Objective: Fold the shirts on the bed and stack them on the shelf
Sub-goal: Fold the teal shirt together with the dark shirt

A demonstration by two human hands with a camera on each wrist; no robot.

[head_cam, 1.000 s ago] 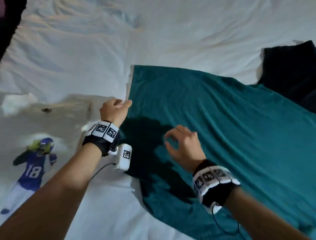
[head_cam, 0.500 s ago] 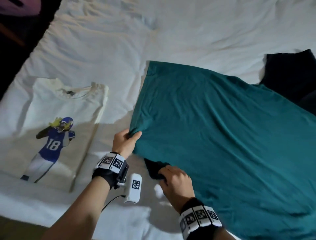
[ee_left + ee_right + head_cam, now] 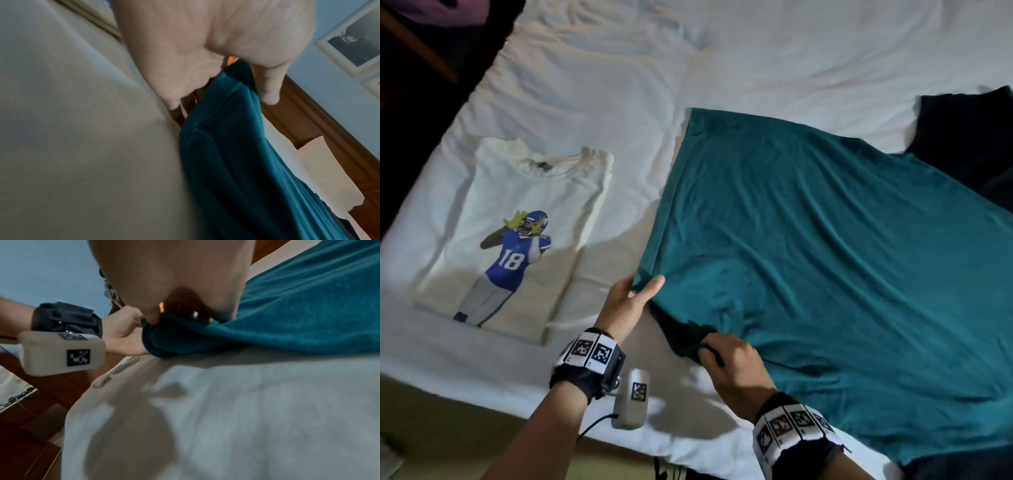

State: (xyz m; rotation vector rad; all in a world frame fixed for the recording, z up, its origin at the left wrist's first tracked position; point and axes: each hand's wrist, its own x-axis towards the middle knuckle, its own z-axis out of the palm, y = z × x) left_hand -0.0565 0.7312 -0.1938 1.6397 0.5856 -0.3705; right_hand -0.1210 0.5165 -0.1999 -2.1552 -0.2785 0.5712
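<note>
Two hands held the teal shirt (image 3: 825, 274) on the bed (image 3: 756, 61). Left hand (image 3: 625, 301) pinched its near left edge, thumb on top. Right hand (image 3: 732, 366) curled tight round a bunched bit just beside it. Further left lay a white shirt (image 3: 524, 212) with a football player, flat and folded.

white bed sheet (image 3: 791, 51), wrinkled. wooden headboard (image 3: 320, 123) behind it, pale blue wall (image 3: 337, 84) above, framed picture (image 3: 353, 40) on wall. wood floor (image 3: 30, 443) beside bed.
</note>
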